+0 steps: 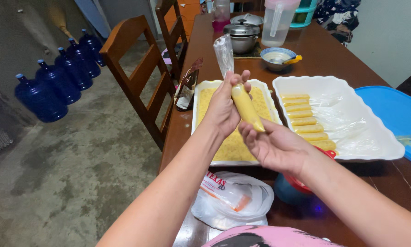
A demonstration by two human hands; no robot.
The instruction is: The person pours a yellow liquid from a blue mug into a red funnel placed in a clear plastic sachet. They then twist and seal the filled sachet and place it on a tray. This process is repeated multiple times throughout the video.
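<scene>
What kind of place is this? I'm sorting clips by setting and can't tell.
Probably a home dining area used for food preparation. A wooden table carries a lidded steel pot and a white tray of wrapped yellow tubes, with wooden chairs alongside and blue water jugs on the bare floor.
</scene>
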